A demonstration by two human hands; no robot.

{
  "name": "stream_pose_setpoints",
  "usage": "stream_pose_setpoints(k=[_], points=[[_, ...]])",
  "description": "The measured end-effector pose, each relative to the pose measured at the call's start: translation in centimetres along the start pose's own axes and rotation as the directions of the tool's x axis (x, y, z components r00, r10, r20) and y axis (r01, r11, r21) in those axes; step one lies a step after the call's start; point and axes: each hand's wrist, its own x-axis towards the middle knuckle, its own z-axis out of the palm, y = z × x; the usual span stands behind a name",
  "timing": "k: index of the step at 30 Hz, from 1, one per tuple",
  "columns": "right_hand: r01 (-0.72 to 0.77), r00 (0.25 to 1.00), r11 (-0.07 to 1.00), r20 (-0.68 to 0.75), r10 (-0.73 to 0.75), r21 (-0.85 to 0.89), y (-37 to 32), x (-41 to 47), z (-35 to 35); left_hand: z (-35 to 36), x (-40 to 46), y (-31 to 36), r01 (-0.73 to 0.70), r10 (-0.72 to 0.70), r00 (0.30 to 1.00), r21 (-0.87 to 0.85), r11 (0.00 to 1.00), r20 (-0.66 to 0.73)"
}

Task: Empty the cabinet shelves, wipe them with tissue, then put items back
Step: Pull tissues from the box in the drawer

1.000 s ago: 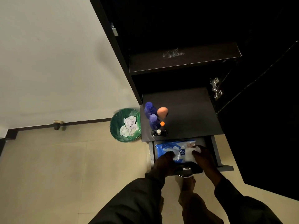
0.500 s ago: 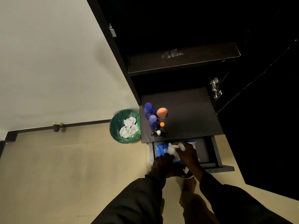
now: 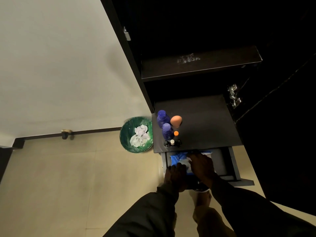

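Observation:
A blue tissue pack (image 3: 179, 159) lies in the open drawer (image 3: 232, 162) under the dark cabinet shelf (image 3: 206, 124). My left hand (image 3: 176, 175) grips the pack's near end. My right hand (image 3: 202, 165) lies over the pack's middle, and its fingertips pinch a bit of white tissue (image 3: 188, 159) at the opening. On the shelf's left edge stand two purple bottles (image 3: 163, 117), a peach make-up sponge (image 3: 176, 120), an orange-capped vial (image 3: 176, 133) and small dark bottles (image 3: 172, 143). The upper shelf (image 3: 200, 65) holds nothing and carries a whitish smudge.
A green bin (image 3: 125, 134) with crumpled tissues stands on the floor against the cabinet's left side. The dark cabinet door hangs open at the right, with its hinge (image 3: 233, 96) showing. A door stop (image 3: 65, 133) sits at the skirting. My bare foot is below the drawer.
My right hand moved from the pack's right end to its middle, lifted a white tissue, then came down over the pack. The left hand stayed at the near end.

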Motion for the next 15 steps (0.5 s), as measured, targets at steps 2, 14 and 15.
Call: stream_pose_setpoints(k=[2, 14, 15], points=[[-0.013, 0.999, 1.000, -0.045, 0.015, 0.027, 0.0, 0.2, 0.8, 0.0, 0.0, -0.1, 0.004, -0.004, 1.000, 0.007, 1.000, -0.003], [-0.088, 0.958, 0.996, 0.272, 0.087, -0.010, -0.3, 0.9, -1.4, 0.2, 0.2, -0.3, 0.023, -0.024, 1.000, 0.028, 0.999, 0.016], [-0.079, 0.961, 0.997, 0.263, 0.081, -0.018, -0.2, 0.7, -1.5, 0.2, 0.1, -0.2, 0.022, -0.023, 1.000, 0.037, 0.999, 0.020]])
